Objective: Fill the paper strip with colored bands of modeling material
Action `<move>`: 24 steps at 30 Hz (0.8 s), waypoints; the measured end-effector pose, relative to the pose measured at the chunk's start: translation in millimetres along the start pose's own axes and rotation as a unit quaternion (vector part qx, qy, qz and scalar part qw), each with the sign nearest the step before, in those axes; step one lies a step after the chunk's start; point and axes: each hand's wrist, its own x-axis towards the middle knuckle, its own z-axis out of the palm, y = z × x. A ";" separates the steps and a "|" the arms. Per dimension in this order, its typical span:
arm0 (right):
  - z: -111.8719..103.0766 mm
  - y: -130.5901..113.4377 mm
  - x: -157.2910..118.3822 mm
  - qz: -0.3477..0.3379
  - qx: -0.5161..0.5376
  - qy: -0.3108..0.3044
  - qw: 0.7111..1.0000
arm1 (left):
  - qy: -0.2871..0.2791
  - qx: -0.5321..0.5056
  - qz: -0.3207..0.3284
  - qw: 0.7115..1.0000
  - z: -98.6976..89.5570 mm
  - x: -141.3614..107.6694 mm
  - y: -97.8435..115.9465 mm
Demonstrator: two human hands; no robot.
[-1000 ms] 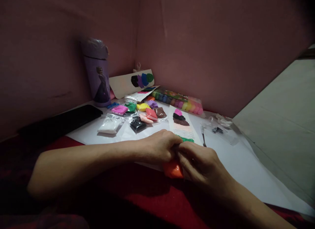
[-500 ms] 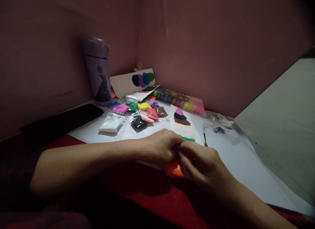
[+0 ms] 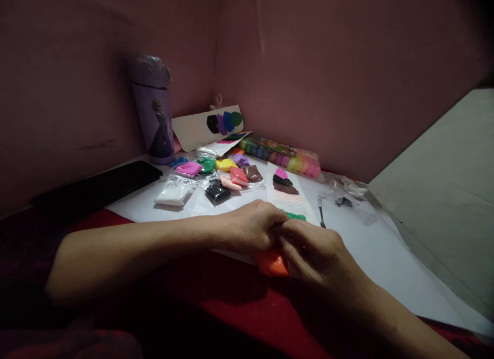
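Note:
My left hand (image 3: 259, 224) and my right hand (image 3: 313, 246) meet at the near edge of the white paper sheet (image 3: 370, 266). Both are closed on the top of a small clear bag of orange clay (image 3: 273, 263), which hangs below the fingers. The fingertips and the bag's upper part are hidden behind the knuckles. Just beyond the hands lies a card strip (image 3: 287, 194) with pink, black, brown, peach, white and green clay smeared on it. A small metal-tipped tool (image 3: 321, 211) rests to the right of the strip.
Several bags of coloured clay, including a white one (image 3: 173, 192) and a black one (image 3: 217, 192), lie behind my left hand. A purple tumbler (image 3: 154, 117), a dark flat object (image 3: 100, 186), a painted card (image 3: 208, 127) and a clay pack (image 3: 283, 157) stand near the pink walls.
Almost nothing differs. Both hands keep their grip on the orange clay bag, and the whole view has shifted very slightly.

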 end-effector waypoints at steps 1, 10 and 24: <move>0.1 0.0 -0.2 0.002 -0.001 -0.001 1.000 | -0.002 -0.001 0.000 1.000 -0.2 0.1 0.3; 0.6 -0.9 0.5 0.008 0.001 0.001 1.000 | -0.006 -0.012 -0.015 1.000 -0.6 0.1 1.2; 0.8 0.3 0.5 0.005 -0.008 -0.005 1.000 | -0.001 -0.006 -0.009 1.000 -0.8 -0.5 2.7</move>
